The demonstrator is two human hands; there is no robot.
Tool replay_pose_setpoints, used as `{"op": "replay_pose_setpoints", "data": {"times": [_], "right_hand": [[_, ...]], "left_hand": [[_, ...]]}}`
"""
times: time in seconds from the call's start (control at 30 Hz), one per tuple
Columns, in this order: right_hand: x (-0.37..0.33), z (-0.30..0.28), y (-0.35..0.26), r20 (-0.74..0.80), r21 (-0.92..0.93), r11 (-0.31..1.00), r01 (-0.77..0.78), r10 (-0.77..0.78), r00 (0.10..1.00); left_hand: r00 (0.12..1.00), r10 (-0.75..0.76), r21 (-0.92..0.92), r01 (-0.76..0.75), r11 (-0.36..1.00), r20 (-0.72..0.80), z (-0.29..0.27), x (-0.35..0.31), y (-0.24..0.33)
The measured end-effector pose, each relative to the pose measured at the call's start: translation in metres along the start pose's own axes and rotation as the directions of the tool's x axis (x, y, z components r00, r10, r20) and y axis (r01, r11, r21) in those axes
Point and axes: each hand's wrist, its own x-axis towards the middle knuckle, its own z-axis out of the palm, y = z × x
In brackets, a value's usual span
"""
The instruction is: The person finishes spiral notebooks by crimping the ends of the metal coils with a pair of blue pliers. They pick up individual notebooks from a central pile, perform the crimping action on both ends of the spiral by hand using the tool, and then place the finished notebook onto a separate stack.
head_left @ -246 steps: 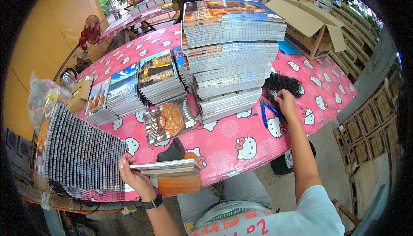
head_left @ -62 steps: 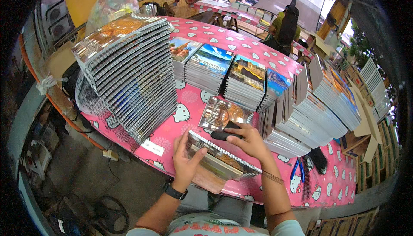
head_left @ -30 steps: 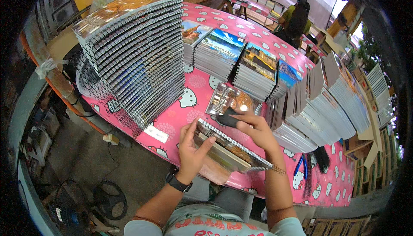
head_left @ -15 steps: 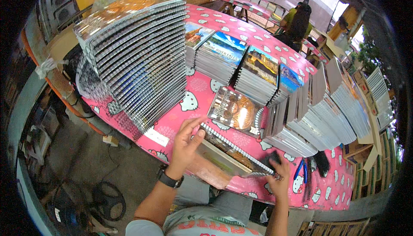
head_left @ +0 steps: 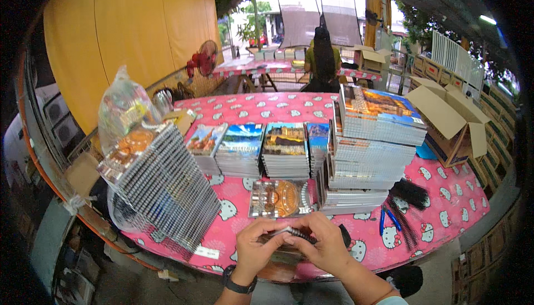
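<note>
A yellow wall [head_left: 133,32] stands beyond the far-left corner of the pink cat-print surface [head_left: 264,108]; a white tube light [head_left: 488,20] glows.

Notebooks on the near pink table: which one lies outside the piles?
The brown notebook just beyond the left hand; it lies low and alone, while the others on the table are in piles.

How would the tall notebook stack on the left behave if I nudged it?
The notebook stack would probably feel heavy as a whole, since so many notebooks are piled together. Pushed near the top, it could tip or shear, being tall with no visible strap. The top cover looks shiny, so the uppermost notebook might slide.
</note>
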Motion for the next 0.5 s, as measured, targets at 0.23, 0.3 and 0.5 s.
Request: {"op": "replay_pose_setpoints", "data": {"times": [0.23,0.3,0.5], "right_hand": [[-0.004,0.002,0.000,0.052,0.095,0.995,0.020,-0.025,0.998],[-0.003,0.001,0.001,0.059,0.070,0.996,0.056,-0.060,0.996],[0.006,0.001,-0.002,0.092,-0.101,0.980,0.174,-0.165,0.982]], "left_hand": [[0.994,0.080,-0.184,-0.065,0.981,0.079,-0.009,-0.004,-0.003],[0.997,0.040,-0.163,-0.030,0.986,0.059,-0.006,-0.008,-0.001],[0.996,0.093,-0.036,-0.093,0.995,0.010,-0.005,-0.010,0.001]]}}
